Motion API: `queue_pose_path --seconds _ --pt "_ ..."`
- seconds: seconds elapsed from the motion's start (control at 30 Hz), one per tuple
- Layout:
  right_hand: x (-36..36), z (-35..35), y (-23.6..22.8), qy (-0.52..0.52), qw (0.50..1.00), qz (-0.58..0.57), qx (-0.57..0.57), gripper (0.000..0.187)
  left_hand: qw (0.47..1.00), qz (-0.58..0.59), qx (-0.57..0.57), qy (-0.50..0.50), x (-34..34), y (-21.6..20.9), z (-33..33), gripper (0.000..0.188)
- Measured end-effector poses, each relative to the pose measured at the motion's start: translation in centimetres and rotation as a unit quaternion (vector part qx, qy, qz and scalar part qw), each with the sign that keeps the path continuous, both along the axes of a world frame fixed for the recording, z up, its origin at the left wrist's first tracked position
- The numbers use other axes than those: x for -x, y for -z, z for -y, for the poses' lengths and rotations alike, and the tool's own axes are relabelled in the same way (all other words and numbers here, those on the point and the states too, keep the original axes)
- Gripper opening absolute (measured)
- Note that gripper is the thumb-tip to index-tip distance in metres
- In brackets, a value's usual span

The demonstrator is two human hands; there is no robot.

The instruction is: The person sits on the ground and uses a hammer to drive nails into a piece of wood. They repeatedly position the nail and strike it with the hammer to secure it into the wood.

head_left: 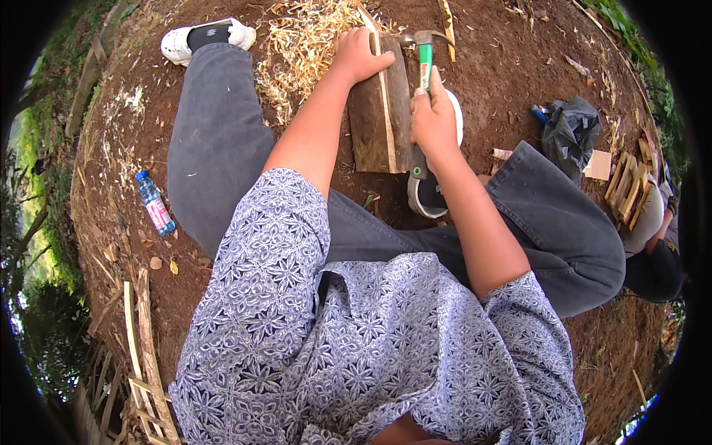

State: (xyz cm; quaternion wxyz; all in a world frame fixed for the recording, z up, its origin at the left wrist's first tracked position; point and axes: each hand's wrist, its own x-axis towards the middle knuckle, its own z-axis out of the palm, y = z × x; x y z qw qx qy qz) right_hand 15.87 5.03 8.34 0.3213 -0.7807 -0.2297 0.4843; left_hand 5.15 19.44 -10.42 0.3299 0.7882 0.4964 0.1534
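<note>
My left hand lies over a pale narrow wooden strip, its thumb across the strip, holding it down. The strip runs lengthwise along a dark weathered wooden board on the ground between my legs. In my right hand is a claw hammer with a green and black handle, held upright just right of the board. Its metal head is at the far end, apart from the strip. My fingers wrap around the handle, and the grip's lower end shows below my hand.
Curled wood shavings cover the soil beyond my left knee. A plastic bottle lies at left, near wooden poles. To the right are a black plastic bag, split wood pieces and another person, partly visible.
</note>
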Motion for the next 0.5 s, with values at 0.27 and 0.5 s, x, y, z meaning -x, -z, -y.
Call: queue_pose_path --seconds 0.27,0.5 --pt "-2.0 -0.1 1.3 0.124 0.987 0.023 -0.098 0.063 1.000 0.020 0.001 0.007 -0.1 0.1 0.1 0.073" --pt "-0.9 0.5 2.3 0.068 0.992 -0.018 -0.101 0.065 0.995 0.082 -0.058 -0.010 -0.2 0.9 0.3 0.071"
